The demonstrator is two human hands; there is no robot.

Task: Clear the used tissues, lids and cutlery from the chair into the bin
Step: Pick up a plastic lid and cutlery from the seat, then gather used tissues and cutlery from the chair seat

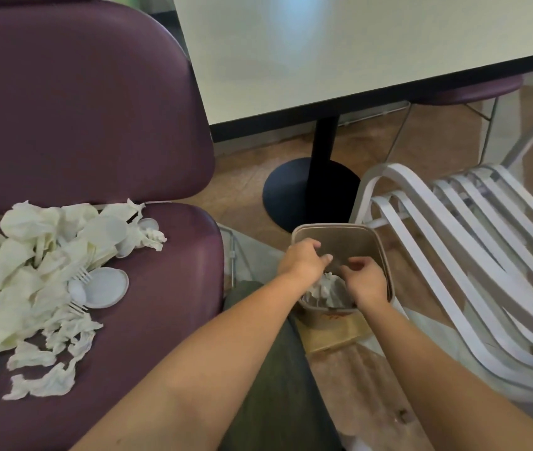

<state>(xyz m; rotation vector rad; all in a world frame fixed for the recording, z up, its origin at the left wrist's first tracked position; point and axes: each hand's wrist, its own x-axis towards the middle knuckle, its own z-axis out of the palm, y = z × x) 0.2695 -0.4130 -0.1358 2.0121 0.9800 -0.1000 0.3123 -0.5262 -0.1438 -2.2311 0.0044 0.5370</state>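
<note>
1. Our left hand (302,260) and right hand (364,279) hover over the bin (340,234), fingers loosely curled, holding nothing.
2. Tissues (30,275), lids (105,288) and cutlery (78,289) lie left on the chair (161,304): light, soft, so we would scoop bunches.

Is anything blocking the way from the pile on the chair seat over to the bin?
Nothing visible blocks it. The tissues lie on the purple chair; the bin stands open-topped on the floor beside it, with both hands over its mouth.
</note>
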